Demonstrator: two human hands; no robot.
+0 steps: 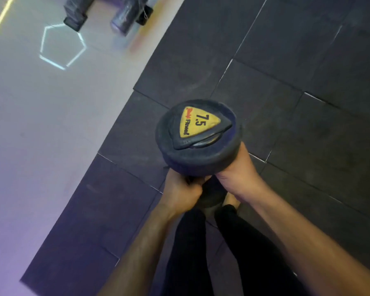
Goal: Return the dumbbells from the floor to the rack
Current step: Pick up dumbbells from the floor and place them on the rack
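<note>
Head view, looking straight down. Black round rubber dumbbell with a yellow triangular "7.5" label (198, 135) is held upright, end-on to the camera, above the dark square-tiled rubber floor mat (286, 71). It is off the floor, in front of the person's black-trousered legs (233, 253).

Left hand (181, 192): fingers curled tight around the handle just under the upper head. Right hand (236, 165): cupped against the underside and side of the upper head, fingers hidden behind it, so the exact grip cannot be told. Lower head mostly hidden behind the hands.

Pale smooth floor (41, 135) lies left of the mat. Blurred dark equipment (124, 16) stands at the top edge.
</note>
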